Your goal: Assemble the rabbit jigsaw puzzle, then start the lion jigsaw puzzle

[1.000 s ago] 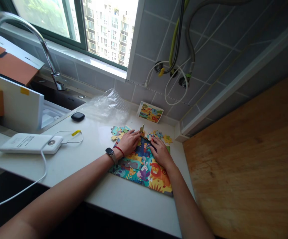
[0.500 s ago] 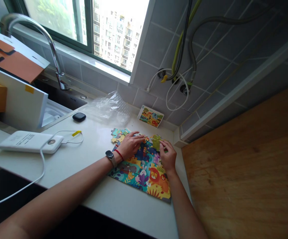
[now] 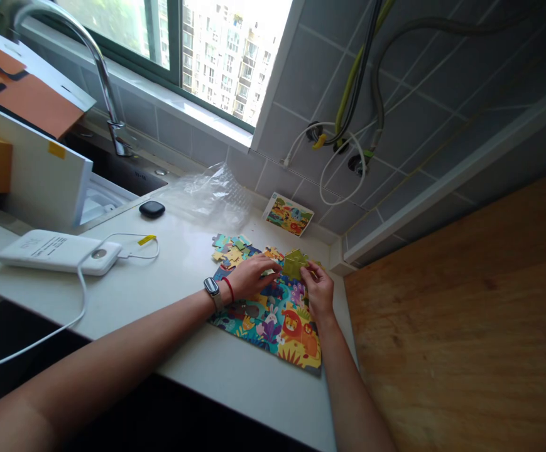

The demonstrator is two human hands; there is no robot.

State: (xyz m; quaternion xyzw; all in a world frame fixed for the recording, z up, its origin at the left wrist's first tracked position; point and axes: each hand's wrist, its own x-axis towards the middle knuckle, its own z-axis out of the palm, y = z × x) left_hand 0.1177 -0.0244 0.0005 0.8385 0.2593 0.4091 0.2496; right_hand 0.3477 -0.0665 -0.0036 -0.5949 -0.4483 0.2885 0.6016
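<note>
A colourful jigsaw puzzle [image 3: 254, 333] with lions, a rabbit and other animals lies partly joined on the white counter. Over its upper middle is my left hand [image 3: 251, 276], thumb and fingers closed on a small pale-edged puzzle piece, mostly hidden by the fingers. My right hand [image 3: 320, 290] pinches the right edge of an olive-green puzzle piece [image 3: 293, 265] at the puzzle's upper right. That piece looks slightly raised; whether it joins its neighbours I cannot tell. Several loose puzzle pieces [image 3: 229, 250] lie in a heap beyond my left wrist.
A small picture card [image 3: 288, 215] leans by the tiled wall. Crumpled clear plastic [image 3: 211, 194], a black case [image 3: 152, 209] and a white power bank [image 3: 56, 252] with a cable lie leftward on the counter. Boxes stand by the sink tap [image 3: 119, 138]. A wooden panel [image 3: 461, 301] borders the right.
My left hand's fingers have drawn in from a more stretched pose and pulled slightly back. The olive-green piece in my right hand has turned and shifted a little. The view has moved slightly.
</note>
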